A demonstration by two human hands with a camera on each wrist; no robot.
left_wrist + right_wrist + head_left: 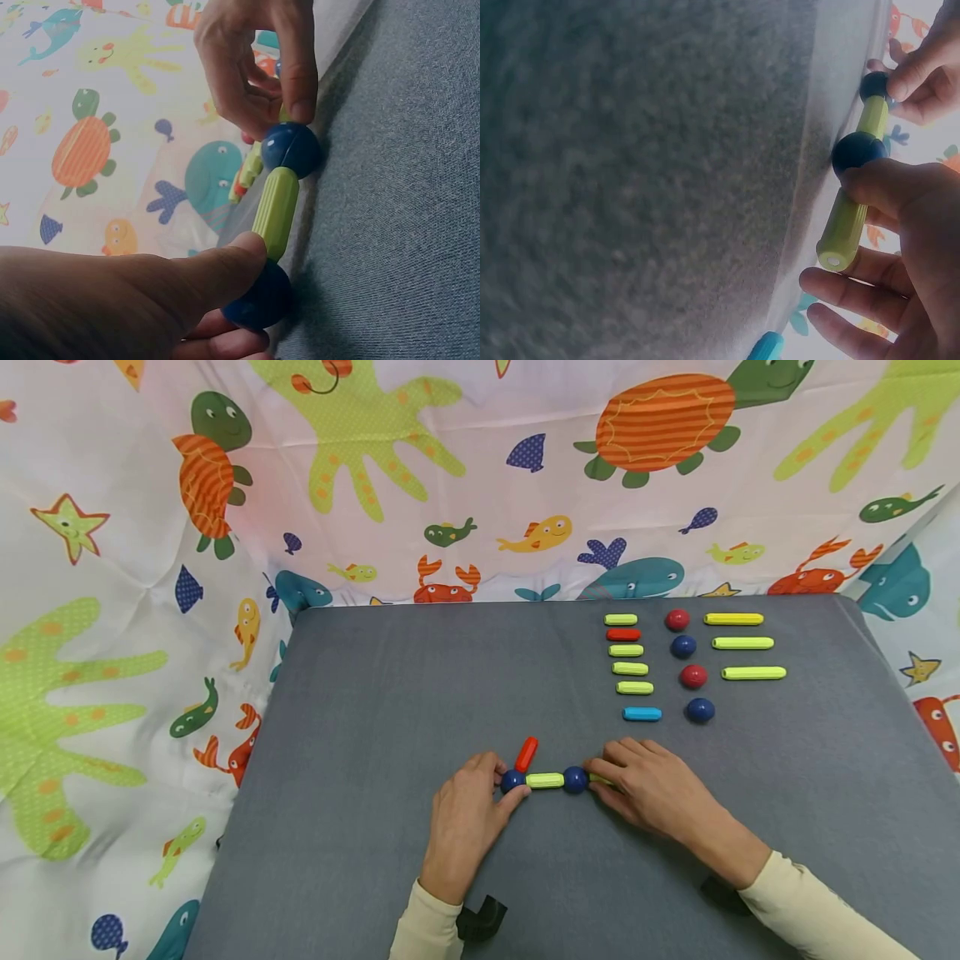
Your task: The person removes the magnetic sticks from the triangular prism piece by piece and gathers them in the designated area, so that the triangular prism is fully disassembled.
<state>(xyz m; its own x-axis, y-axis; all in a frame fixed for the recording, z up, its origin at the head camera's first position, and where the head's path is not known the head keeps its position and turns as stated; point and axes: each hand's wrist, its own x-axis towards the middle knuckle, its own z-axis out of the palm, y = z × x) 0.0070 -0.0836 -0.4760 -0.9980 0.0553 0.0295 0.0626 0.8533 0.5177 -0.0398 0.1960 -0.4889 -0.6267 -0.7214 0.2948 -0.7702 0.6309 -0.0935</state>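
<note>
My left hand (pixel 467 818) pinches a blue ball (pixel 513 782) between thumb and fingers. From that ball a short red rod (pixel 527 754) points up and away in the head view. A short ribbed green rod (pixel 545 781) joins it to a second blue ball (pixel 575 779) on the right. Beyond the second ball extends another green rod (pixel 841 234), its far end bare in the right wrist view. My right hand (pixel 663 789) grips this rod, thumb right beside the ball. The right fingers cover much of the rod in the head view.
On the grey table (pixel 360 693), several short rods lie in a column, including a blue rod (pixel 642 714) nearest me. Beside them are red and blue balls, including a red ball (pixel 693 676), and longer rods such as a green one (pixel 753 673). Patterned cloth (pixel 480 485) hangs behind.
</note>
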